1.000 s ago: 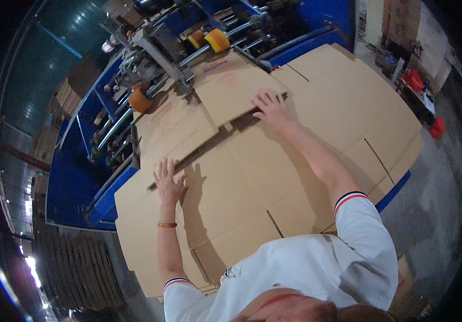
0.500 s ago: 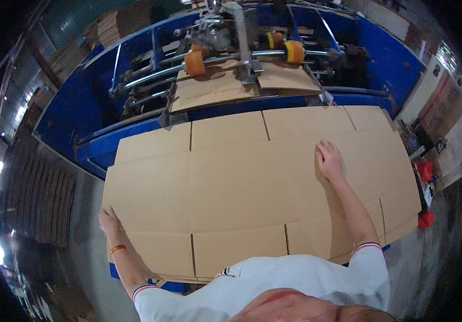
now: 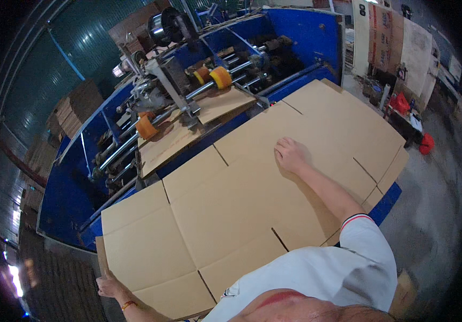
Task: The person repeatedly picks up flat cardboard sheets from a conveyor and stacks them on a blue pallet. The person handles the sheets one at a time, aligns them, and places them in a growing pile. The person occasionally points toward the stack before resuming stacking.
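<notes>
A large flat sheet of slotted, creased cardboard (image 3: 231,198) lies in front of me, with the edges of other sheets showing under its left and right ends. My left hand (image 3: 111,284) is closed at the sheet's near left edge, its fingers partly hidden. My right hand (image 3: 291,155) rests on top of the sheet, right of the middle, fingers a little bent and nothing in them. Beyond the sheet stands a blue machine with metal rods and an orange roller (image 3: 146,126). A folded piece of cardboard (image 3: 172,140) sits under its rollers.
The machine's blue side wall (image 3: 306,37) rises behind the sheet. A blue support (image 3: 386,204) shows under the sheet's right end. At the far right are red items (image 3: 400,103) and a grey floor (image 3: 429,214). Stacked cardboard (image 3: 78,107) stands at the far left.
My view has turned and tilted, so the machine now slants up to the right. My left hand is still at the sheet's left edge, and my right hand still rests on top.
</notes>
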`<move>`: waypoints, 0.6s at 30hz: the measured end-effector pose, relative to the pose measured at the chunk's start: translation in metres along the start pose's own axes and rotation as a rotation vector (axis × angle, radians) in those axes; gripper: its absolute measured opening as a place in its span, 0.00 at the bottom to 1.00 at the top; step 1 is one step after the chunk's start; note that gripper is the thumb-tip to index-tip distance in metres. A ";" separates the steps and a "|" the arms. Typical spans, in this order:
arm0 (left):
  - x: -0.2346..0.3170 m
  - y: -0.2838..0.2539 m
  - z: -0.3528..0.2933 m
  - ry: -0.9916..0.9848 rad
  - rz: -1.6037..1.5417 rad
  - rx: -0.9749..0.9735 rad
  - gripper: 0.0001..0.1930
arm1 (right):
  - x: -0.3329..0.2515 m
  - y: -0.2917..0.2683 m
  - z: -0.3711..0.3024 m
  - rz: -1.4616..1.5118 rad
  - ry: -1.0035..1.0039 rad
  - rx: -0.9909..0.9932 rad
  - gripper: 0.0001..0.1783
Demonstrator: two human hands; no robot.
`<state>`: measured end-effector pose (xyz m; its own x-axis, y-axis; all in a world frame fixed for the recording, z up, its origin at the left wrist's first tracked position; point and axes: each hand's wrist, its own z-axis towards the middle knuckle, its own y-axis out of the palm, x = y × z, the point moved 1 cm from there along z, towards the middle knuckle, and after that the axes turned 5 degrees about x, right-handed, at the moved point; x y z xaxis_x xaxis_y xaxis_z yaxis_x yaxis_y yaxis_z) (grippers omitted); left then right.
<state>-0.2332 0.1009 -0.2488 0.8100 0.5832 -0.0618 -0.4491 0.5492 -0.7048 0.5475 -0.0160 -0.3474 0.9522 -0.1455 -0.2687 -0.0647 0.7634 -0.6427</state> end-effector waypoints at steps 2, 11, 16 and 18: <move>-0.024 -0.015 0.035 0.025 -0.081 -0.114 0.21 | -0.009 -0.010 0.001 -0.009 -0.008 0.017 0.10; -0.113 -0.214 0.087 0.168 -1.683 -0.993 0.37 | -0.022 -0.067 -0.046 0.097 -0.074 -0.102 0.13; 0.019 -0.339 -0.079 0.458 -2.243 -0.676 0.38 | -0.026 -0.131 -0.090 0.060 0.094 -0.178 0.15; 0.006 -0.307 -0.163 0.334 -1.981 -0.296 0.38 | -0.026 -0.140 -0.099 0.010 0.126 -0.169 0.16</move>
<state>-0.0293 -0.1617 -0.1481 0.0516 -0.7054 0.7069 0.9985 0.0506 -0.0225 0.5019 -0.1813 -0.3212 0.9072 -0.2243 -0.3560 -0.1328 0.6503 -0.7479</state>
